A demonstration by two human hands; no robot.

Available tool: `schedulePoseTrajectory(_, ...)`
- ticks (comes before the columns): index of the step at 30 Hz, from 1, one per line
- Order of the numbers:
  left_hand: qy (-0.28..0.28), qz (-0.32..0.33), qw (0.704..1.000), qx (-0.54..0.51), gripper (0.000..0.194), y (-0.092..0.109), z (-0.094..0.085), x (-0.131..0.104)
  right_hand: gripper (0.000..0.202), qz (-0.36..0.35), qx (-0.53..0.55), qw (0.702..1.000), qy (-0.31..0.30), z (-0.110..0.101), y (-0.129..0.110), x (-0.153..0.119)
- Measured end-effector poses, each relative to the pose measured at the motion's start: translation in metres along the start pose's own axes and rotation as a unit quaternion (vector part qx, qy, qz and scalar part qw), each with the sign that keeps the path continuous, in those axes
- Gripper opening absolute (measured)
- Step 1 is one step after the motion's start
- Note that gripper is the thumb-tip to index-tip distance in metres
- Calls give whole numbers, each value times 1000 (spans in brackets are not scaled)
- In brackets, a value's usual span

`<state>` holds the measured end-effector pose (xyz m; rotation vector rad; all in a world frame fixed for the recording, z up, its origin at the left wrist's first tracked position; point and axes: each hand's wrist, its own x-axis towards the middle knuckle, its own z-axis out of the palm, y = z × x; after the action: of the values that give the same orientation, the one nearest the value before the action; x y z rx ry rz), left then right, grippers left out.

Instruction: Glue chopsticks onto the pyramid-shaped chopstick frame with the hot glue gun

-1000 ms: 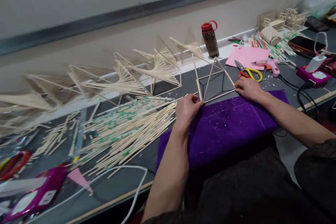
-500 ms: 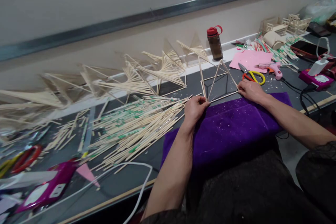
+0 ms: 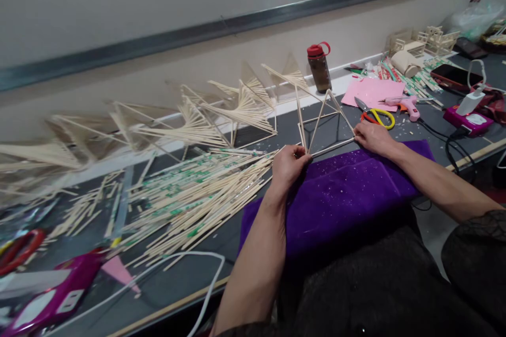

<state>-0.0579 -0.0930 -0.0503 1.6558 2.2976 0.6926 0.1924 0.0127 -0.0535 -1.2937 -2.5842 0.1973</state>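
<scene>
A small frame of thin wooden sticks (image 3: 332, 148) stands at the table's front edge, with triangular sides rising to peaks. My left hand (image 3: 290, 164) is closed, thumb and fingers pinching its near left corner. At the near right corner, my right hand (image 3: 373, 137) has its fingers closed around the end of the front stick; its fingertips are partly hidden. Under my forearms lies a purple cloth (image 3: 348, 195) dotted with pale crumbs.
Loose sticks (image 3: 221, 189) lie left of my left hand. Finished fan-like stick models (image 3: 237, 108) line the wall. Scissors (image 3: 379, 117), a pink glue gun (image 3: 407, 103), pink paper (image 3: 371, 91) and a red-capped bottle (image 3: 319, 68) are beyond my right hand. A white cable (image 3: 213, 254) crosses the front left.
The view has shifted slightly, so the scene sits a little further left. Both hands keep their places at the frame's near corners.
</scene>
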Motion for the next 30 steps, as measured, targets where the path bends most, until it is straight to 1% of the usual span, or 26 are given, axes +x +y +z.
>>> schedulePoseTrajectory(7, 1, 0, 1000, -20, 25, -4, 3, 4, 17, -1, 0, 1000, 2, 0, 0, 2)
schedulePoseTrajectory(13, 1, 3, 1000, -15, 26, -3, 5, 5, 16, 2, -1, 1000, 5, 2, 2, 3)
schedulePoseTrajectory(23, 9, 20, 1000, -10, 24, -2, 2, 3, 18, 5, -16, 1000, -2, -1, 0, 2)
schedulePoseTrajectory(30, -8, 7, 1000, 7, 26, -3, 1, 3, 22, 4, -32, 999, -8, -1, -2, 1)
